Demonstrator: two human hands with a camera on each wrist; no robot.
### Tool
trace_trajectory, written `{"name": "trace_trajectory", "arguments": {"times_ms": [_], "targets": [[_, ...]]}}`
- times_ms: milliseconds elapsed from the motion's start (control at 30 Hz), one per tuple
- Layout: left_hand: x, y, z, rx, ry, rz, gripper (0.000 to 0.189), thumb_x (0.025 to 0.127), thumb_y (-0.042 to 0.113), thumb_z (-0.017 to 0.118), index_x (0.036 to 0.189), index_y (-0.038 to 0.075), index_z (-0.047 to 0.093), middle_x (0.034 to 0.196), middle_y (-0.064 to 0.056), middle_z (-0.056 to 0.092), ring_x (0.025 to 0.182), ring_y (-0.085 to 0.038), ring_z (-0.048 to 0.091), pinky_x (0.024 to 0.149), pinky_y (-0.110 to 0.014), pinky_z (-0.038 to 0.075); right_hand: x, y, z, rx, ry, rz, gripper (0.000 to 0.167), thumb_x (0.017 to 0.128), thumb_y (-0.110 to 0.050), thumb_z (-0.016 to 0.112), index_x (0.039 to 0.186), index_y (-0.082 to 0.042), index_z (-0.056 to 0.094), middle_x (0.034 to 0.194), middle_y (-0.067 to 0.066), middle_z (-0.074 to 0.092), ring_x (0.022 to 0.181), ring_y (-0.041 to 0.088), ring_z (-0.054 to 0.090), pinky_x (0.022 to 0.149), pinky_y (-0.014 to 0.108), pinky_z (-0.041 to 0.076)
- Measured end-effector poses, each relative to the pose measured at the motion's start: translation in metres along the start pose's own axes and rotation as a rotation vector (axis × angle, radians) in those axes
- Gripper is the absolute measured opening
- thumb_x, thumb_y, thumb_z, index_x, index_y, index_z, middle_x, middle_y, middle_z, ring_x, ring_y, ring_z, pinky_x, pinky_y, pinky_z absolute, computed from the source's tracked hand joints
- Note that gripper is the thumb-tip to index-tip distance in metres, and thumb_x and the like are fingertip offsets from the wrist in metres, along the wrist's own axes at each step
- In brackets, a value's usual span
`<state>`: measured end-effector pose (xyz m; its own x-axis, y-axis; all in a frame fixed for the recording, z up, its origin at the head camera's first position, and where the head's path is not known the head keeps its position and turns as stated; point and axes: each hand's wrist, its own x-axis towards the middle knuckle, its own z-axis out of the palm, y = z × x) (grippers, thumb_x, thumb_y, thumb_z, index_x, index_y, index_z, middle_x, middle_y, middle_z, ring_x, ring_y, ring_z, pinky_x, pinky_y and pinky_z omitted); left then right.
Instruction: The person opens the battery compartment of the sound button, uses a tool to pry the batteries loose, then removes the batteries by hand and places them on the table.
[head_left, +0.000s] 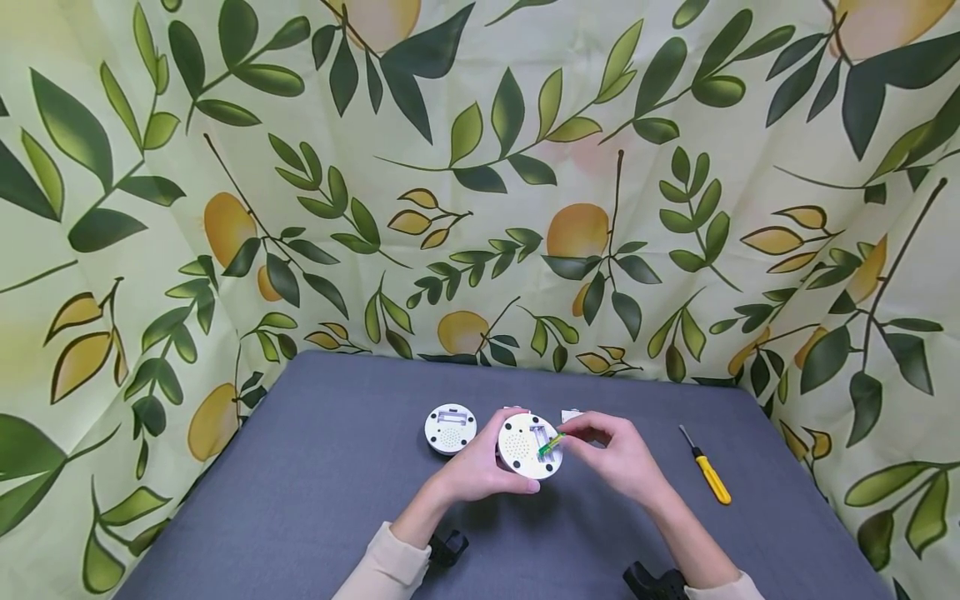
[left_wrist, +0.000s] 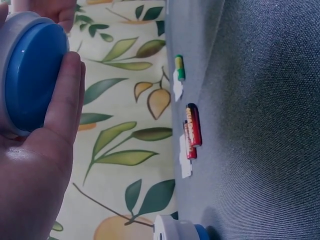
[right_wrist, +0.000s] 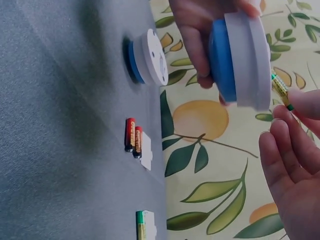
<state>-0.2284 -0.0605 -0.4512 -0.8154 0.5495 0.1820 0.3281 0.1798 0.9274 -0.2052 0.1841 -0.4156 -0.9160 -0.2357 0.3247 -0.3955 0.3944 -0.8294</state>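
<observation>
My left hand (head_left: 480, 473) grips a round white device (head_left: 516, 457) by its rim, its underside with an open battery compartment facing up toward the head camera. The device's blue dome (left_wrist: 36, 75) lies against the left fingers in the left wrist view. Between thumb and fingertips my right hand (head_left: 617, 457) pinches a green and yellow battery (head_left: 552, 443). One end of this battery overlaps the compartment in the head view. A second device (head_left: 450, 427) of the same kind sits on the table to the left, its battery compartment uncovered and blue side down.
Two red and black batteries (right_wrist: 130, 134) lie beside a small white cover (right_wrist: 146, 150). Another green battery (right_wrist: 140, 225) lies near a second white cover (right_wrist: 150, 224). A yellow-handled screwdriver (head_left: 712, 478) rests at the right of the grey table (head_left: 337, 433). Patterned fabric (head_left: 480, 208) hangs behind.
</observation>
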Motion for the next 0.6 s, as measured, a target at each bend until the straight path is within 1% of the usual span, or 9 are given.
{"name": "trace_trajectory", "arguments": {"times_ms": [167, 267, 367, 500, 600], "targets": [[0.000, 0.001, 0.000, 0.002, 0.006, 0.009, 0.095, 0.073, 0.026, 0.091, 0.150, 0.019, 0.037, 0.134, 0.007, 0.052, 0.115, -0.012, 0.053, 0.101, -0.030, 0.041, -0.002, 0.006, -0.005, 0.048, 0.029, 0.018, 0.015, 0.088, -0.013, 0.081, 0.102, -0.008, 0.076, 0.098, 0.005, 0.073, 0.082, 0.015, 0.065, 0.071, 0.028, 0.053], [0.000, 0.002, 0.000, 0.015, 0.010, 0.007, 0.095, 0.072, 0.028, 0.092, 0.150, 0.020, 0.037, 0.136, 0.007, 0.051, 0.116, -0.012, 0.053, 0.102, -0.030, 0.040, -0.003, 0.011, -0.009, 0.084, 0.051, 0.026, 0.014, 0.088, -0.009, 0.079, 0.101, -0.005, 0.076, 0.096, 0.009, 0.073, 0.081, 0.016, 0.067, 0.071, 0.028, 0.055], [-0.001, 0.002, 0.000, 0.024, 0.016, 0.005, 0.095, 0.072, 0.029, 0.092, 0.150, 0.021, 0.038, 0.136, 0.007, 0.051, 0.117, -0.012, 0.052, 0.103, -0.031, 0.039, -0.004, 0.017, -0.012, 0.091, 0.076, 0.037, 0.014, 0.089, -0.009, 0.078, 0.102, -0.003, 0.075, 0.095, 0.011, 0.073, 0.080, 0.017, 0.068, 0.071, 0.028, 0.055], [-0.002, 0.002, 0.000, 0.015, 0.019, 0.006, 0.095, 0.072, 0.027, 0.092, 0.150, 0.021, 0.038, 0.135, 0.007, 0.052, 0.116, -0.012, 0.053, 0.103, -0.031, 0.038, -0.005, 0.027, -0.015, 0.092, 0.114, 0.093, 0.016, 0.091, -0.012, 0.078, 0.102, -0.001, 0.075, 0.093, 0.013, 0.072, 0.078, 0.017, 0.067, 0.070, 0.029, 0.055], [-0.001, 0.003, 0.000, 0.010, 0.017, 0.008, 0.095, 0.072, 0.027, 0.092, 0.150, 0.021, 0.038, 0.134, 0.007, 0.052, 0.115, -0.013, 0.053, 0.102, -0.031, 0.039, -0.005, 0.034, -0.017, 0.123, 0.142, 0.149, 0.020, 0.091, -0.012, 0.078, 0.104, 0.002, 0.074, 0.091, 0.017, 0.071, 0.077, 0.019, 0.067, 0.071, 0.029, 0.055]]}}
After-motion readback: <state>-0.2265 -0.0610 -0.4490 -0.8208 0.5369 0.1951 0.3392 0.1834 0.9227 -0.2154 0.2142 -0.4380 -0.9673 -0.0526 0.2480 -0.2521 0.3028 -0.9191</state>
